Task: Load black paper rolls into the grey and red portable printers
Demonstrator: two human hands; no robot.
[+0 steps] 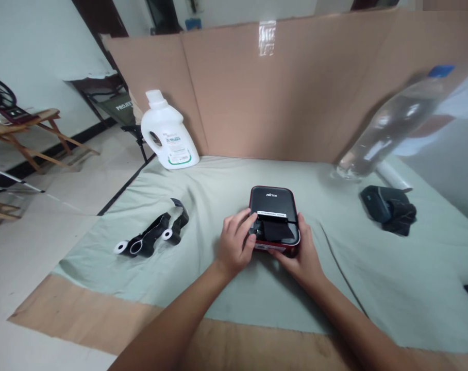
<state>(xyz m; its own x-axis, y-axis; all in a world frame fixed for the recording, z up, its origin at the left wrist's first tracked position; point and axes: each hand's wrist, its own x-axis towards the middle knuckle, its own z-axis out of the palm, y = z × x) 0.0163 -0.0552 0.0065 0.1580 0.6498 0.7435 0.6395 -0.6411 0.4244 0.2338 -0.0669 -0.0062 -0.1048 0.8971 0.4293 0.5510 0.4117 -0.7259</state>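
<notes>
A small label printer (273, 200), black on top with red sides, sits on the green cloth in front of me. A dark strip (276, 230) lies at the slot in its front half; a white label (271, 214) is stuck just behind. My left hand (236, 239) is at the printer's left front corner, index fingertip on the top near the slot and thumb bent at the front edge. Around the right side my right hand (302, 255) grips the printer, thumb along the front edge and fingers against the side.
Several small rolls with unwound black strips (151, 237) lie at the left. A white jug (168, 131) and a clear bottle with a blue cap (392, 126) stand by the cardboard panel (272, 98). A black device (384, 203) and a dark cord (344, 268) lie at the right.
</notes>
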